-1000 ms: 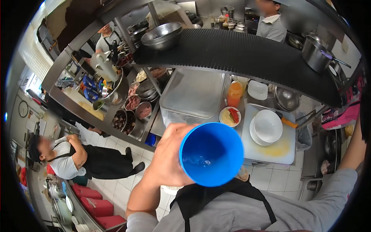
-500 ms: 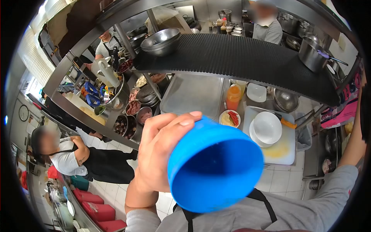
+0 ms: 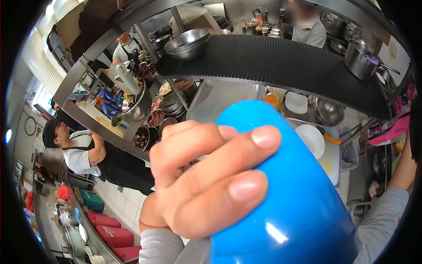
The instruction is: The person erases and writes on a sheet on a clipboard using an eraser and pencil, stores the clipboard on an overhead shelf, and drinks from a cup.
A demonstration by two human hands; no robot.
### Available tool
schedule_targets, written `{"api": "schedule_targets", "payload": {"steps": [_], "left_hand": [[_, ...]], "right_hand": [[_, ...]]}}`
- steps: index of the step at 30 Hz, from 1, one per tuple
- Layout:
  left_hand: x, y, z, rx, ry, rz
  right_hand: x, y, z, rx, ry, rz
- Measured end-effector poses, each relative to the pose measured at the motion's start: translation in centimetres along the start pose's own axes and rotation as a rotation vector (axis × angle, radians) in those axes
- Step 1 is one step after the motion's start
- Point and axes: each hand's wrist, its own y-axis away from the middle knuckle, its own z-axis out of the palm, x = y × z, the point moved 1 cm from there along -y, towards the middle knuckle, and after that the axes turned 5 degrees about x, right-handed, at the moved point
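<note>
A large blue cup (image 3: 303, 198) is tilted close to the camera, its closed end toward the top of the view and its rim out of sight below. My left hand (image 3: 211, 176) is wrapped round its left side, the fingers pressed on the outer wall. Behind the cup, a white bowl (image 3: 311, 140) stands on a pale cutting board (image 3: 330, 165). My right forearm reaches up the right edge of the view, and the hand itself does not show.
A black ridged shelf (image 3: 268, 55) crosses above the counter, bearing metal bowls (image 3: 188, 44) and a pot (image 3: 358, 61). Food containers stand at the left. A person (image 3: 83, 147) with folded arms is on the left; two more people are behind the shelf.
The blue cup has come up closer to the camera in my left hand and tipped over further, so its inside no longer shows. It now covers the small food bowl and part of the board.
</note>
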Motion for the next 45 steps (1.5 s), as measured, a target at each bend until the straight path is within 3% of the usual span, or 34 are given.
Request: {"api": "schedule_targets", "payload": {"steps": [7, 10, 13, 31, 45], "left_hand": [[-0.1, -0.1, 0.1, 0.071, 0.014, 0.03], [0.0, -0.3, 0.3, 0.094, 0.01, 0.035], [0.3, -0.3, 0.6, 0.112, 0.013, 0.035], [0.6, -0.5, 0.8, 0.124, 0.033, 0.05], [1.1, -0.1, 1.0, 0.113, 0.057, 0.033]], "right_hand": [[0.8, -2.4, -0.5, -0.092, -0.035, -0.006], [0.9, -1.8, 0.0, 0.005, -0.089, -0.001], [1.1, -2.8, -0.4, -0.083, -0.036, -0.024], [0.7, -1.6, -0.3, -0.005, -0.071, -0.031], [0.2, -0.9, -0.7, -0.063, 0.079, -0.048]]}}
